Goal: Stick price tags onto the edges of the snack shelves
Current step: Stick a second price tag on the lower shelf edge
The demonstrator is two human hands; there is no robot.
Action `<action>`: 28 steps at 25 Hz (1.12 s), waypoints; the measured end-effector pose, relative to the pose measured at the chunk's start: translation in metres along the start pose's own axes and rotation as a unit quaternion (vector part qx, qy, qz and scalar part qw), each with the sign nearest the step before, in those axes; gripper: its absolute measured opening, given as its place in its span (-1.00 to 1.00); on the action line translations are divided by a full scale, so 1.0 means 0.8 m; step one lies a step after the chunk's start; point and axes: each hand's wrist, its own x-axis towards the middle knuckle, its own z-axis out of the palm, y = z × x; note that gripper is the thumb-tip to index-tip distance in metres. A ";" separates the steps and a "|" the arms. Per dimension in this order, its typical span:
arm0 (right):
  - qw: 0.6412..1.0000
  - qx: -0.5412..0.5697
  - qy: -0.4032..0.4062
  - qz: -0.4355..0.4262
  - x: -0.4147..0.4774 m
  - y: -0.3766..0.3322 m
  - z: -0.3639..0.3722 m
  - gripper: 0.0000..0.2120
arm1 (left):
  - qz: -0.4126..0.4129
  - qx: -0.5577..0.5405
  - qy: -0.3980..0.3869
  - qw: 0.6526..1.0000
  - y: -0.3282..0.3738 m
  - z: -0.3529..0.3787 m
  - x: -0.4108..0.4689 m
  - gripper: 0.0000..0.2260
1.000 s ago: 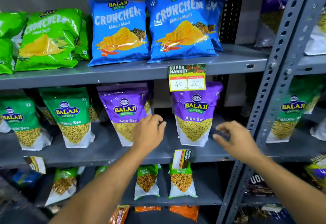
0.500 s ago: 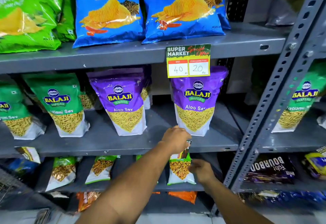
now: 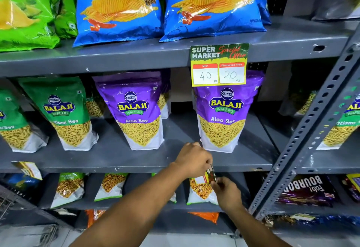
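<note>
Progress reads as partial, taken left to right. Green bags (image 3: 25, 11) on the top shelf (image 3: 97, 60) have no tag on the edge below them, nor do the two blue bags (image 3: 118, 7) as far as the frame shows; one finished tag (image 3: 219, 64) hangs from that edge at the right, marked 40 and 20, just above the right-hand purple bag (image 3: 224, 110). On the middle shelf (image 3: 97, 167) a second, tilted tag (image 3: 27, 169) sits at the far left, partly cut from clear view. Work in hand is at the right of the middle shelf edge: the left hand (image 3: 192, 159) is closed, knuckles up, its fingertips on the top of a small tag (image 3: 211, 174) at the edge, while the right hand (image 3: 227, 190) pinches the tag's lower corner from below. Tag stands edge-on to the camera, so whether it is already stuck cannot be told — judged not yet pressed flat. Remaining: seat this tag, then cover the untagged stretches. Against the frame a second ago, the hands differ: both were then open and empty in front of the middle shelf and the tag hung alone — now they hold it. View has also moved closer and lower, cutting off the tops of the blue bags.
</note>
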 end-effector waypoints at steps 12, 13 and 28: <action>0.992 -0.038 0.100 -0.064 0.005 -0.006 -0.072 -0.89 | -0.138 0.035 0.121 0.982 0.004 0.061 -0.053 -0.80; 0.992 -0.051 0.097 -0.063 0.007 -0.010 -0.075 -0.90 | -0.153 0.029 0.118 0.981 0.007 0.063 -0.053 -0.79; 0.978 -0.165 0.105 -0.072 0.027 -0.028 -0.077 -0.81 | -0.225 0.042 0.089 0.969 0.016 0.058 -0.044 -0.72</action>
